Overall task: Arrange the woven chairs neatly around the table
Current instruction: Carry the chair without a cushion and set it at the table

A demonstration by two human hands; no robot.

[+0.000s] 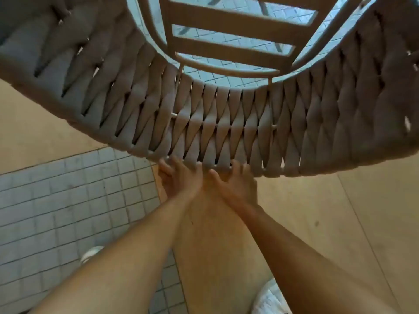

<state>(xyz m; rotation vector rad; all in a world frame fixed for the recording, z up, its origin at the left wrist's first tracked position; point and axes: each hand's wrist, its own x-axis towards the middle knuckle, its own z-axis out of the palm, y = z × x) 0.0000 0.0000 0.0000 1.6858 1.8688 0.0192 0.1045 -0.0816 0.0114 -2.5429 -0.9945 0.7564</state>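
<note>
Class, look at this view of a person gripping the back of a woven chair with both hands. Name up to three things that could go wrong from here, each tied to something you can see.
1. The left hand and right hand sit close together at the middle of the woven chair back rim, so it may twist when pushed.
2. The chair straddles the tiled floor and smooth paving; legs might catch at the change.
3. Fingers hooked into the weave could get pinched.

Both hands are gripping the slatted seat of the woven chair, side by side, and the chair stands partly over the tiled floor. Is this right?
Not quite. The head view shows the left hand and right hand side by side on the top edge of the woven chair backrest, not on its slatted seat. The rest holds: grey tiled floor shows through the seat.
</note>
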